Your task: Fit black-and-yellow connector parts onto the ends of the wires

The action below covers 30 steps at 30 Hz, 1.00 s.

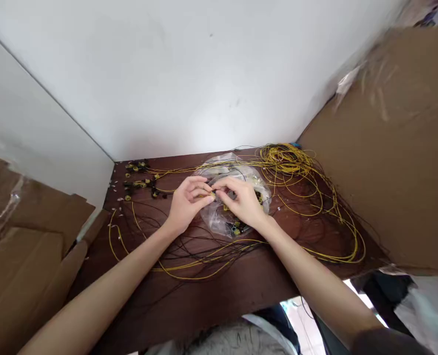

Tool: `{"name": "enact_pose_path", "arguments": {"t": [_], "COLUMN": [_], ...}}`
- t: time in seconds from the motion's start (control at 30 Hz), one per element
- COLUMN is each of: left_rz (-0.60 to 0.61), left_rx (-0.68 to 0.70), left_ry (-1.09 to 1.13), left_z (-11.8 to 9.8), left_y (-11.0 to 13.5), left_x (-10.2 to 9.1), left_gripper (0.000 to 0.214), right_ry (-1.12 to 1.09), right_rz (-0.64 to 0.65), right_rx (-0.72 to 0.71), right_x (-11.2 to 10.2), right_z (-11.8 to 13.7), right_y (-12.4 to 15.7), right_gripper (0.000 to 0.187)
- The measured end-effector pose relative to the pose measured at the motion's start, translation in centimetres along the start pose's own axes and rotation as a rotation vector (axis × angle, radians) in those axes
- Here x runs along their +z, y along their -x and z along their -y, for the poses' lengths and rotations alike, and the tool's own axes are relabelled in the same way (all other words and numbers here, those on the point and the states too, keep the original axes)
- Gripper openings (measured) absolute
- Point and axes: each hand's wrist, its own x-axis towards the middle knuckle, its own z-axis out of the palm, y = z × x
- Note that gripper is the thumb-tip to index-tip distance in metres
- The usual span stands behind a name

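Note:
Over a clear plastic bag [216, 220], my left hand [187, 201] and my right hand [244, 199] meet at the fingertips. Between them is a small yellow and black part [213, 194], mostly covered by the fingers. Thumb and fingers of both hands are pinched on it. Inside the bag lie several more black and yellow pieces [236, 230], partly hidden by my right hand. Thin yellow wires [204, 261] and dark wires run across the table below my wrists, some passing under my right forearm.
A tangled yellow wire coil [283, 159] lies at the back right of the brown table [219, 310]. Several black and yellow parts [139, 183] are grouped at the back left. Cardboard stands at the left [26, 236] and right [396, 148]; a white wall [204, 74] rises behind.

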Motion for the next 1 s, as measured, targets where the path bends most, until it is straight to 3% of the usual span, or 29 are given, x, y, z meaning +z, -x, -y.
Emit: {"name": "enact_pose_path", "arguments": {"t": [0.63, 1.0], "left_rz": [0.024, 0.019], "left_rx": [-0.037, -0.061], "left_ry": [0.003, -0.005], "left_z": [-0.05, -0.19], "left_y": [-0.04, -0.04], "left_x": [0.01, 0.06], "left_gripper": [0.035, 0.028], "right_ry": [-0.058, 0.000], "right_rz": [0.001, 0.026], "right_rx": [0.127, 0.103], "right_x": [0.18, 0.09], "right_z": [-0.05, 0.03], "right_y": [0.13, 0.19], "right_gripper": [0.007, 0.009]}}
